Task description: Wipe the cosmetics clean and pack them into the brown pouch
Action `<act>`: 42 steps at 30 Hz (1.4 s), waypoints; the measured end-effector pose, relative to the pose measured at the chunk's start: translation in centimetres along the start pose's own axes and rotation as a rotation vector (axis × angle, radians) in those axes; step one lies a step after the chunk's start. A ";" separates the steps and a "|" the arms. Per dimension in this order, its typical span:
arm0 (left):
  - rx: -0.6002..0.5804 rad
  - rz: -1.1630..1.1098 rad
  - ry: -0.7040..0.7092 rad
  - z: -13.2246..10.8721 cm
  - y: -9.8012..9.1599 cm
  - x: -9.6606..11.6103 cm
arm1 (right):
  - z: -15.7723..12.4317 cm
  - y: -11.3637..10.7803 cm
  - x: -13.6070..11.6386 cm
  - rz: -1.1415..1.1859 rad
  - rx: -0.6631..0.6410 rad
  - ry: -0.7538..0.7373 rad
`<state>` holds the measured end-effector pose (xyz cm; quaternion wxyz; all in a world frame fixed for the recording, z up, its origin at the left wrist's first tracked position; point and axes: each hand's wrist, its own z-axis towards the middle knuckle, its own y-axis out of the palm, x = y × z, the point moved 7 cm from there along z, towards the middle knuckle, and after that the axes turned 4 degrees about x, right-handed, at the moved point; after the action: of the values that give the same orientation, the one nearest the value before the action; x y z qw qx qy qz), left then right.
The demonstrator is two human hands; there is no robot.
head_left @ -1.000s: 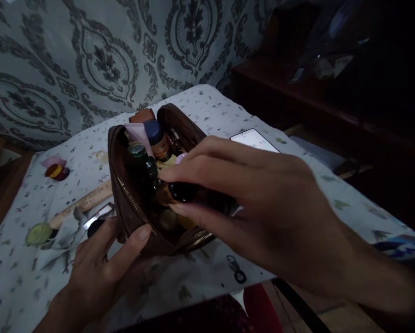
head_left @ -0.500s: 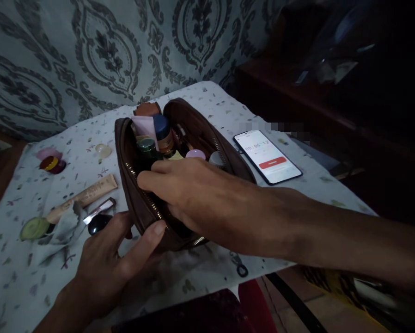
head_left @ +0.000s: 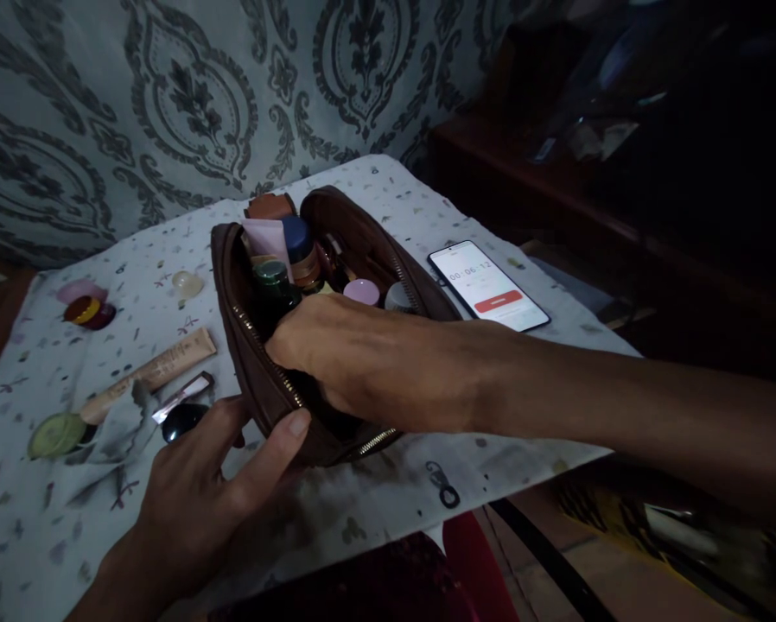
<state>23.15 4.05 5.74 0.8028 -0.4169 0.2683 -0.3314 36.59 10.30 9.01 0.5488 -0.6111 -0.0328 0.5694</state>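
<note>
The right arm comes in from the right edge of the frame, stretched out nearly level across the table, forearm bare. The right hand [head_left: 355, 363] sits at the centre, bent at the wrist and dipped into the open mouth of the pouch [head_left: 255, 384]. Its knuckles are up and its fingers curl down inside, out of sight, so I cannot tell whether they grip anything.

The left hand [head_left: 200, 492] rises from the lower left, palm down. It is open, with the thumb pressed flat on the pouch's near wall just below the zip and the fingers spread against the pouch's left corner.

The pouch is brown, unzipped and upright at the middle of the frame on a speckled cloth [head_left: 375, 199]. Packed in its far half stand a green-capped bottle [head_left: 272, 281], a pink tube [head_left: 266, 238], a blue-capped jar [head_left: 297, 238] and a pink lid [head_left: 361, 291], all just behind the right hand's knuckles.

Right of the pouch a phone [head_left: 488, 285] lies face up, screen lit. At left a beige tube [head_left: 151, 373] lies slantwise, with a dark round thing [head_left: 181, 421] just beside the left fingertips and a green disc [head_left: 54, 434] farther left. Small pink and red pots [head_left: 83, 307] sit at the far left edge.
</note>
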 end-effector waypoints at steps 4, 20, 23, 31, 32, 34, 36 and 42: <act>-0.013 -0.033 -0.012 -0.4 0.2 -0.2 | -0.3 0.1 0.0 -0.043 0.000 0.026; 0.014 0.029 0.061 0.9 -0.3 0.8 | 0.7 0.7 0.0 -0.174 -0.014 0.010; 0.008 0.027 0.061 1.1 -0.3 0.9 | 0.2 0.3 0.0 -0.171 0.052 0.001; 0.000 0.056 0.055 0.9 -0.4 0.8 | -0.9 -1.0 -0.5 -0.116 0.039 0.048; -0.003 0.055 0.056 0.8 -0.4 0.7 | -1.0 -1.4 -0.7 -0.122 0.046 0.046; -0.004 0.044 0.058 0.7 -0.3 0.7 | -1.3 -2.3 -1.1 -0.145 0.095 0.050; -0.008 0.027 0.052 0.7 -0.3 0.6 | -2.0 -3.7 -1.8 -0.185 0.195 0.068; -0.016 0.014 0.037 0.8 -0.4 0.5 | -6.5 -6.0 -4.0 -0.272 0.620 0.068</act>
<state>23.91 3.85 6.42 0.7965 -0.4153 0.2888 -0.3312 43.46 5.86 14.26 0.7804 -0.4236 0.0790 0.4531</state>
